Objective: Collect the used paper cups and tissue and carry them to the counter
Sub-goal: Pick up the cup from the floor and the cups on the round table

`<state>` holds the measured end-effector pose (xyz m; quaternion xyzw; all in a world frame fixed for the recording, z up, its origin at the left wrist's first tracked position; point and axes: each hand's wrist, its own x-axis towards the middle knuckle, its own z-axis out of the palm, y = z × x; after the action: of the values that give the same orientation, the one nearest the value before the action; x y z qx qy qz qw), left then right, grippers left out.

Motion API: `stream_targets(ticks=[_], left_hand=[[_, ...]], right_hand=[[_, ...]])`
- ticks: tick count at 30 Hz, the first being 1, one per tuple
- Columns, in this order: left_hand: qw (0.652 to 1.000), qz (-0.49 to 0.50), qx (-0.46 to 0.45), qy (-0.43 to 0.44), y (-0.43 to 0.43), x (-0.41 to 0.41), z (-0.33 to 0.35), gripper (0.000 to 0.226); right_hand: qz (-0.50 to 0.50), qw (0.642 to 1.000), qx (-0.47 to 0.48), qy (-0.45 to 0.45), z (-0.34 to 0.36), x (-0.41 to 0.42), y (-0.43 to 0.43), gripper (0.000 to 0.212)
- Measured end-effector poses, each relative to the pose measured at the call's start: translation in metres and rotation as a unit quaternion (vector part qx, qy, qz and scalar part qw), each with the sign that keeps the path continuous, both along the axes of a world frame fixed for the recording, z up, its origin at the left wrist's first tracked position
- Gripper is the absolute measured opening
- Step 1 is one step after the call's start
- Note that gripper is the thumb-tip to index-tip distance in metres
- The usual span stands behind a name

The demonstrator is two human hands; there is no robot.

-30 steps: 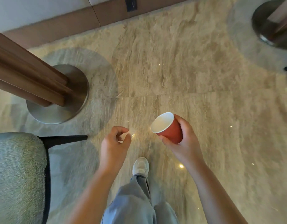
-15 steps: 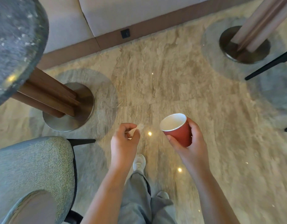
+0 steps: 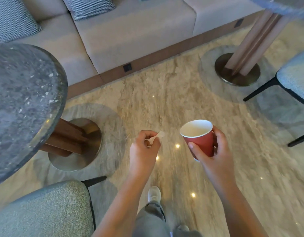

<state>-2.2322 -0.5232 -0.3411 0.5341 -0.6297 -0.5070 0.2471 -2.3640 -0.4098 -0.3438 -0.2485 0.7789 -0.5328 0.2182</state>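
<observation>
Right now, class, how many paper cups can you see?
1. The cup is gripped by the right hand, over the floor. The left hand pinches only a tissue. More cups may lie outside the view.

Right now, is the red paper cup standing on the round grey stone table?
No, the right hand grips the red paper cup in the air above the floor.

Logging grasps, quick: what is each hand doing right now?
Left hand: pinches a small white tissue scrap.
Right hand: grips the red paper cup.
</observation>
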Motion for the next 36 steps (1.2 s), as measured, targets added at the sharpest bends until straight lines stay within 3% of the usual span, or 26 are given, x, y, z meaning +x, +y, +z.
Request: stream_targets(ticks=[13, 17, 29, 36], left_hand=[[0.996, -0.067, 0.029, 0.048, -0.038, -0.073, 0.018, 0.012], [0.993, -0.098, 0.035, 0.054, -0.044, -0.131, 0.021, 0.019], [0.979, -0.184, 0.022, 0.082, -0.064, -0.380, 0.057, 0.010], [0.975, -0.210, 0.011, 0.070, -0.078, -0.464, 0.051, 0.008]], right_hand=[[-0.073, 0.997, -0.011, 0.007, 0.025, -0.062, -0.014, 0.060], [-0.106, 0.994, -0.005, 0.017, 0.025, -0.108, -0.013, 0.057], [-0.175, 0.984, -0.008, 0.039, 0.047, -0.322, -0.017, 0.059], [-0.213, 0.977, -0.001, 0.026, 0.038, -0.409, -0.023, 0.066]])
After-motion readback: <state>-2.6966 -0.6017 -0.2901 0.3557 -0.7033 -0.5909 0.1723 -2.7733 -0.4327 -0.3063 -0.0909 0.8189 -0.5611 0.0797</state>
